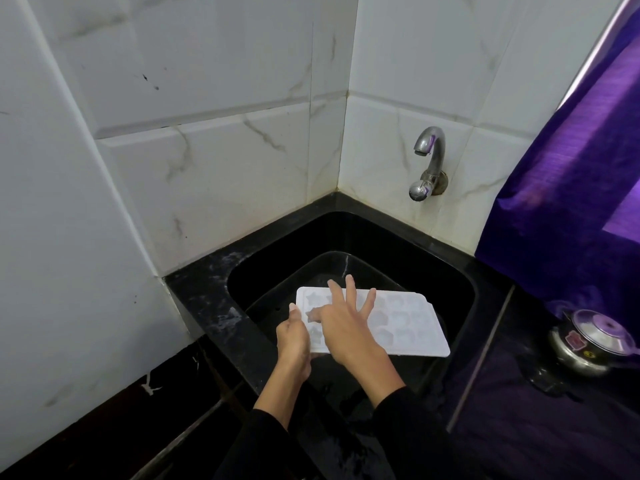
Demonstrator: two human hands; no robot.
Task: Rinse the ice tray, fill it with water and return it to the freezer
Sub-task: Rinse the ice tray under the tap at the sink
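Note:
A white ice tray (pixel 408 323) with star-shaped cells is held level over the black sink (pixel 460 271). My left hand (pixel 292 337) grips its left short edge, thumb on top. My right hand (pixel 346 320) lies flat on the tray's left half with fingers spread, the index finger pressing into a cell. A chrome tap (pixel 427 161) sticks out of the right wall above the sink; no water runs from it. The tray's cells look wet or hold a little water; I cannot tell how much.
White marble-look tiles cover both walls of the corner. A black stone counter (pixel 204 299) rims the sink. A steel pressure cooker (pixel 594 341) stands on the counter at the right, under a purple curtain (pixel 571 188).

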